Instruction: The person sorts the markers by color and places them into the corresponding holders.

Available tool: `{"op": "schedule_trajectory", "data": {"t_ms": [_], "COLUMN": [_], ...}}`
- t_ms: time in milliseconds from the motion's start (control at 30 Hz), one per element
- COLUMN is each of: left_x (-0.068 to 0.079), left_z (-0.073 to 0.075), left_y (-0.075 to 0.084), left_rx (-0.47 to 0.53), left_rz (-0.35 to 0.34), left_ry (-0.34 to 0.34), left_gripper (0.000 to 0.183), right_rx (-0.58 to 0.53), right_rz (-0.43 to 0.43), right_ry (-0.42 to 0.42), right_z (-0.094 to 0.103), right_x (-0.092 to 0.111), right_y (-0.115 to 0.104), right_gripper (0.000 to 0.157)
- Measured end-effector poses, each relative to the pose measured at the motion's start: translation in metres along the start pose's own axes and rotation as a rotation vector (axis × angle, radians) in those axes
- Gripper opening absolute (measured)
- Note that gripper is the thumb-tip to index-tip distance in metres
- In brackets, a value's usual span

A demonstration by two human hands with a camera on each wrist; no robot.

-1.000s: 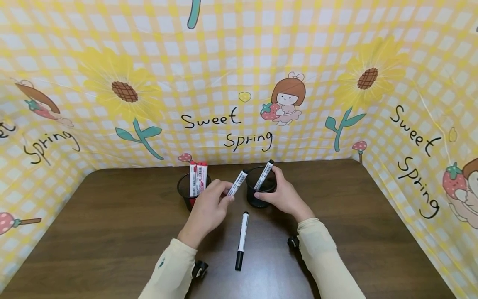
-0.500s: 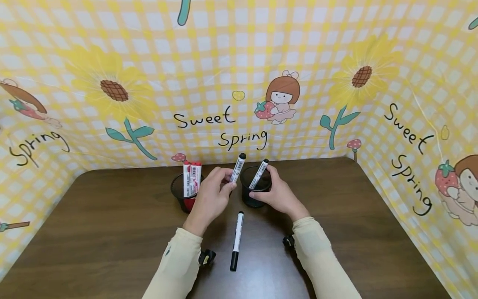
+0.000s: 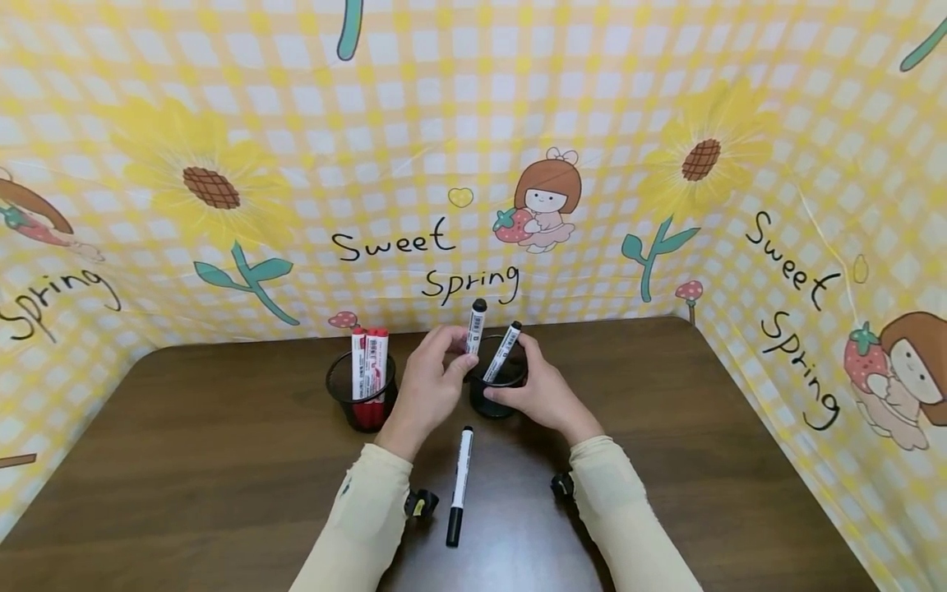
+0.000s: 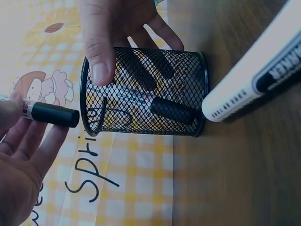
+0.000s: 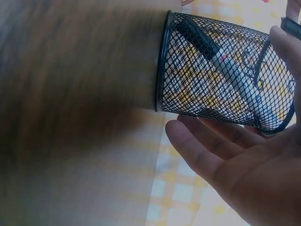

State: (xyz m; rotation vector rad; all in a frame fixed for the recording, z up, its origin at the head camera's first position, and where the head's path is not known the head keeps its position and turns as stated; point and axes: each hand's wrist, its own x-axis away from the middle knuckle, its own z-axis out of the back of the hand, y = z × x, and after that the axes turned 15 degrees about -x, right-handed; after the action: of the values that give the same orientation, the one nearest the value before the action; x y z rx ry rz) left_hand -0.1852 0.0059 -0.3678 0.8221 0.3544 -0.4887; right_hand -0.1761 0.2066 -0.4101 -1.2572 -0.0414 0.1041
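My left hand (image 3: 429,380) pinches a black-capped whiteboard marker (image 3: 476,329) between thumb and fingers. In the left wrist view the marker's black cap (image 4: 55,115) points at the rim of a black mesh pen cup (image 4: 127,120), just outside it. My right hand (image 3: 553,396) grips this cup, thumb on the near side and fingers round the far side. Inside the cup leans another black marker (image 3: 501,353), cap end down at the bottom. A third black marker (image 3: 459,485) lies on the table in front of the cup, its cap toward me.
Left of my left hand stands a second black mesh pen cup (image 3: 339,388) with several red markers (image 3: 370,362) upright in it. The brown wooden table (image 3: 222,477) ends at a yellow checked cloth backdrop (image 3: 399,164) behind and at the sides.
My left hand has moved right with its marker, bringing it upright and over to the right cup's rim. The right hand keeps its grip on the cup. The head view has shifted right.
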Motion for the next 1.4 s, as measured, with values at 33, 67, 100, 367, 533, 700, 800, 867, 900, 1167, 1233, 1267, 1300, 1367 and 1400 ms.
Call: {"op": "schedule_trajectory", "data": {"t_ms": [33,67,100,367,533,700,800,867,900,1167,1233,1267,1300,1367,1400], "left_x": [-0.001,-0.003,-0.004,-0.011,-0.011,-0.010,-0.009,-0.009,-0.008,-0.005,-0.004,-0.003,-0.002,0.000,0.000], "left_z": [0.000,-0.001,-0.001,-0.011,-0.016,-0.018,-0.018,-0.018,-0.019,-0.025,-0.026,-0.026,-0.027,-0.027,-0.028], "left_y": [0.001,0.001,0.002,0.004,0.001,-0.001,-0.001,0.000,0.000,-0.003,-0.004,-0.004,-0.005,-0.005,-0.006], "left_rx": [0.012,0.022,0.030,0.056,0.034,0.015,0.009,0.001,-0.004,-0.007,0.002,0.007,0.011,0.015,0.015], "left_rz": [-0.002,-0.001,0.000,-0.023,-0.020,-0.003,-0.011,-0.017,-0.020,-0.042,-0.048,-0.050,-0.057,-0.066,-0.071], "left_ry": [0.000,-0.003,-0.004,-0.037,-0.059,-0.089,-0.099,-0.110,-0.115,-0.150,-0.154,-0.155,-0.153,-0.151,-0.149], "left_gripper": [0.020,0.020,0.020,0.020,0.021,0.021,0.021,0.022,0.023,0.022,0.022,0.022,0.022,0.022,0.022], "right_rx": [0.003,0.009,0.013,0.006,0.003,0.012,0.014,0.016,0.019,0.014,0.019,0.021,0.024,0.031,0.033], "right_rz": [0.001,0.002,0.003,0.013,0.023,0.019,0.018,0.017,0.016,0.007,0.014,0.020,0.023,0.025,0.026], "right_ry": [0.001,0.002,0.002,-0.009,-0.008,-0.005,-0.004,-0.004,-0.004,-0.003,-0.001,0.002,0.003,0.004,0.002], "right_z": [0.000,-0.001,-0.001,-0.002,-0.003,-0.003,-0.003,-0.003,-0.003,0.000,0.001,0.001,0.001,0.001,0.001], "right_x": [0.000,0.000,0.000,-0.002,-0.003,-0.003,-0.003,-0.003,-0.002,0.001,0.001,0.001,0.001,0.000,0.000], "right_y": [0.000,-0.001,-0.001,-0.001,-0.002,-0.001,0.000,-0.001,-0.001,-0.002,-0.002,-0.002,-0.002,-0.001,-0.001], "right_gripper": [0.099,0.099,0.099,0.100,0.099,0.099,0.099,0.099,0.099,0.100,0.100,0.100,0.100,0.098,0.097]}}
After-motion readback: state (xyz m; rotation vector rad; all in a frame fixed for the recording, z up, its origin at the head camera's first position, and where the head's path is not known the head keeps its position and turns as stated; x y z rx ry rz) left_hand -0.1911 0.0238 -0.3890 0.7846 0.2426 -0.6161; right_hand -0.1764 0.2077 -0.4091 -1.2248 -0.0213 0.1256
